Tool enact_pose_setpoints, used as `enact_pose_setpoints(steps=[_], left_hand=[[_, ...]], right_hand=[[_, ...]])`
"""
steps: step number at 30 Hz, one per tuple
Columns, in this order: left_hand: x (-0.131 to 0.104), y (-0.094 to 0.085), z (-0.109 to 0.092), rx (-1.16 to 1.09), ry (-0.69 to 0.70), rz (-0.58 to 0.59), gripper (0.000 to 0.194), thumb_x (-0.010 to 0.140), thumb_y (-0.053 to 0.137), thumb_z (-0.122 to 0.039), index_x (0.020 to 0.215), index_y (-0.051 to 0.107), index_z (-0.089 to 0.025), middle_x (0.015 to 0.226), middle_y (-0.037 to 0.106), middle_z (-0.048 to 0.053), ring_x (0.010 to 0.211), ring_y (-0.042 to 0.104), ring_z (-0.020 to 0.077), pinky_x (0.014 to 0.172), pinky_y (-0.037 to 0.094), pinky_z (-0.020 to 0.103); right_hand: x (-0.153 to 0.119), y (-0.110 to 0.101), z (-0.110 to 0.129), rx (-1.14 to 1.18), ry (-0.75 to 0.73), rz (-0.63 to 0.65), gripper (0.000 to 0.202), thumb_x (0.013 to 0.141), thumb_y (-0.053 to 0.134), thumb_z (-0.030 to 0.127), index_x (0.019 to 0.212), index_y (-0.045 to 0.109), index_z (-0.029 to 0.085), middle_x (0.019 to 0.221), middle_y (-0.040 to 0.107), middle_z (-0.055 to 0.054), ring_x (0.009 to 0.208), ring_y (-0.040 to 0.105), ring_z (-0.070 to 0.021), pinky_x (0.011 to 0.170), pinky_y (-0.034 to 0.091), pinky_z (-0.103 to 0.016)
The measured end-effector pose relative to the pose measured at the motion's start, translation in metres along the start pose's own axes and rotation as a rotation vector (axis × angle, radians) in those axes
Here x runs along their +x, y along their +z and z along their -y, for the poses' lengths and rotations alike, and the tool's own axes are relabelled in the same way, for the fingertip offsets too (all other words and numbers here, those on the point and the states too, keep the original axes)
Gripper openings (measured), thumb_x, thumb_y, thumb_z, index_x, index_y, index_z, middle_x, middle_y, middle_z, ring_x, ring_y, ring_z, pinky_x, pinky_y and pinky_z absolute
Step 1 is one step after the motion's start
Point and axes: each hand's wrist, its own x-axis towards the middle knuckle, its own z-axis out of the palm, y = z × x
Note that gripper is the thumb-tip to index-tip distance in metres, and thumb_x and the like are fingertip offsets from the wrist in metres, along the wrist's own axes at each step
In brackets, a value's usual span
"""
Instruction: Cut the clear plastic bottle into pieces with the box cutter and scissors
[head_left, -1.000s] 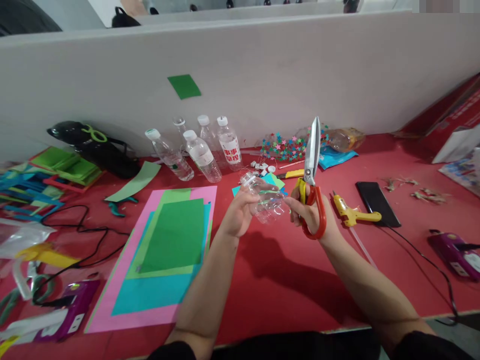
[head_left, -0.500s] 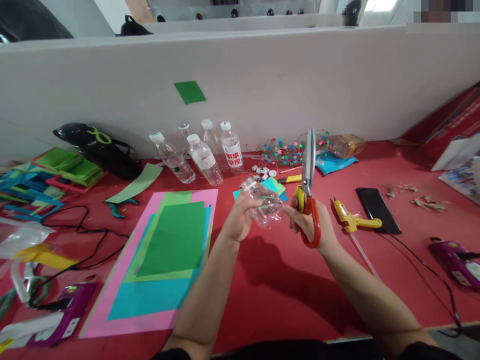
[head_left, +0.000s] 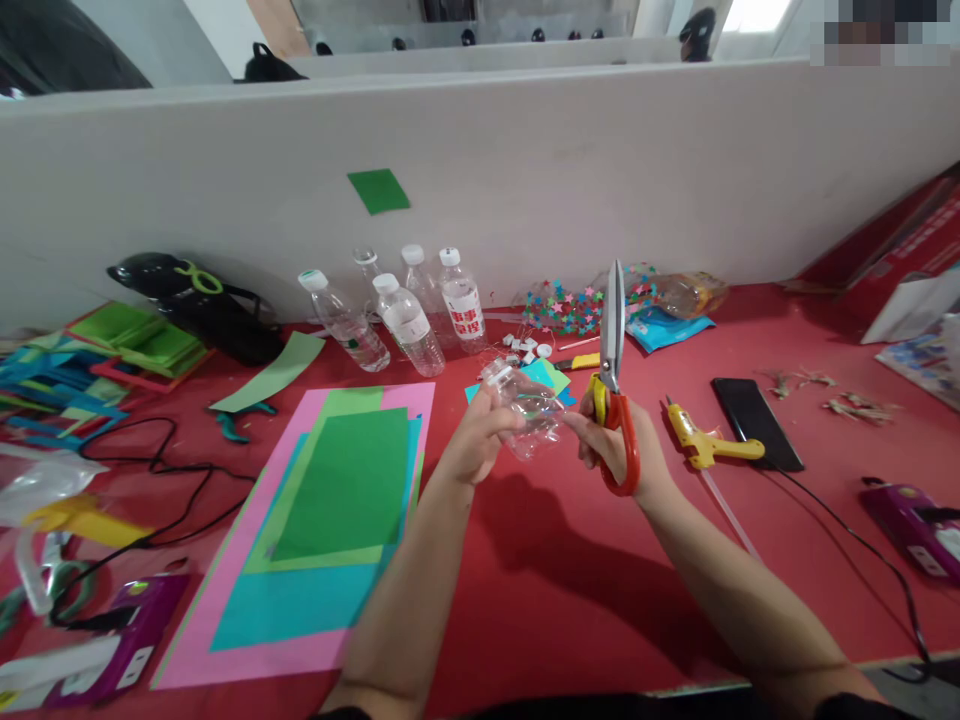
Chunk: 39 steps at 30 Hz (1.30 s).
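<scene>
Above the red table, my left hand (head_left: 477,432) is closed around the neck end of a clear plastic bottle piece (head_left: 534,425), which lies tilted with its wider end to the right. My right hand (head_left: 619,440) grips large scissors (head_left: 613,345) by their red and yellow handles, the blades together and pointing up, away from the bottle piece. A right fingertip reaches the edge of the bottle piece; whether it presses on it is hard to see. Behind the hands lie blue and green paper scraps (head_left: 545,376) and a yellow utility knife (head_left: 585,361).
Several clear bottles (head_left: 411,322) stand by the white partition (head_left: 525,160). Stacked coloured paper (head_left: 341,490) lies on the left. To the right are a yellow glue gun (head_left: 705,440), a black phone (head_left: 757,420) and a purple power unit (head_left: 911,525). Black cable (head_left: 187,490) runs across the left side.
The hands, bottle piece and scissors hold almost the same pose. The scissors' blades tip slightly to the left, and the whole view has shifted a little.
</scene>
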Motion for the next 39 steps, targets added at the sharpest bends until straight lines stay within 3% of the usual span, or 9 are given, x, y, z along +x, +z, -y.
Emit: enact_pose_setpoints(steps=[4, 9, 15, 22, 27, 33, 39], left_hand=[[0.001, 0.001, -0.001, -0.003, 0.029, -0.011, 0.045, 0.057, 0.068, -0.016, 0.101, 0.056, -0.020, 0.101, 0.073, 0.005, 0.104, 0.071, 0.0296, 0.092, 0.055, 0.046], [0.001, 0.006, -0.003, 0.052, 0.072, -0.066, 0.031, 0.069, 0.073, -0.025, 0.096, 0.058, -0.019, 0.096, 0.073, 0.005, 0.101, 0.071, 0.0256, 0.090, 0.056, 0.041], [0.004, 0.013, 0.002, 0.096, 0.117, -0.109, 0.028, 0.074, 0.074, -0.031, 0.093, 0.058, -0.018, 0.098, 0.074, 0.006, 0.107, 0.069, 0.0260, 0.093, 0.054, 0.042], [0.007, 0.014, 0.007, 0.197, 0.254, -0.170, 0.032, 0.074, 0.075, -0.028, 0.099, 0.057, -0.020, 0.104, 0.070, 0.006, 0.103, 0.067, 0.0240, 0.088, 0.053, 0.039], [0.004, 0.013, 0.009, 0.331, 0.246, -0.183, 0.033, 0.072, 0.074, -0.022, 0.099, 0.055, -0.020, 0.100, 0.067, 0.004, 0.099, 0.064, 0.0209, 0.088, 0.051, 0.036], [0.000, 0.014, 0.012, 0.397, 0.180, -0.126, 0.041, 0.072, 0.075, -0.025, 0.105, 0.051, -0.021, 0.105, 0.064, 0.005, 0.088, 0.063, 0.0182, 0.069, 0.049, 0.028], [0.000, 0.010, 0.018, 0.317, 0.163, -0.015, 0.046, 0.072, 0.077, -0.027, 0.110, 0.051, -0.022, 0.113, 0.062, 0.004, 0.105, 0.062, 0.0203, 0.091, 0.048, 0.035]], right_hand=[[0.002, 0.000, -0.002, 0.064, 0.002, 0.003, 0.033, 0.075, 0.074, 0.042, 0.069, 0.049, 0.022, 0.046, 0.057, 0.005, 0.037, 0.050, -0.0102, 0.038, 0.037, -0.021], [0.004, 0.006, -0.013, 0.284, -0.015, 0.046, 0.033, 0.075, 0.075, 0.042, 0.078, 0.047, 0.024, 0.037, 0.047, 0.011, 0.031, 0.042, -0.0099, 0.038, 0.037, -0.022], [0.001, 0.009, -0.018, 0.424, -0.068, 0.082, 0.029, 0.080, 0.072, 0.038, 0.078, 0.046, 0.025, 0.039, 0.048, 0.011, 0.032, 0.044, -0.0105, 0.037, 0.036, -0.022], [-0.001, 0.005, -0.013, 0.273, -0.065, 0.007, 0.030, 0.078, 0.071, 0.041, 0.075, 0.047, 0.024, 0.047, 0.053, 0.008, 0.036, 0.046, -0.0103, 0.038, 0.037, -0.024], [0.002, 0.006, -0.016, 0.279, -0.077, 0.017, 0.029, 0.078, 0.071, 0.039, 0.078, 0.046, 0.025, 0.042, 0.048, 0.010, 0.039, 0.050, -0.0125, 0.041, 0.041, -0.024], [0.001, 0.002, -0.014, 0.231, -0.095, -0.029, 0.032, 0.075, 0.072, 0.043, 0.077, 0.046, 0.025, 0.047, 0.051, 0.008, 0.043, 0.054, -0.0137, 0.044, 0.042, -0.024], [-0.003, 0.005, -0.007, 0.090, -0.045, -0.021, 0.033, 0.072, 0.073, 0.045, 0.075, 0.048, 0.023, 0.060, 0.062, 0.003, 0.042, 0.049, -0.0110, 0.042, 0.039, -0.024]])
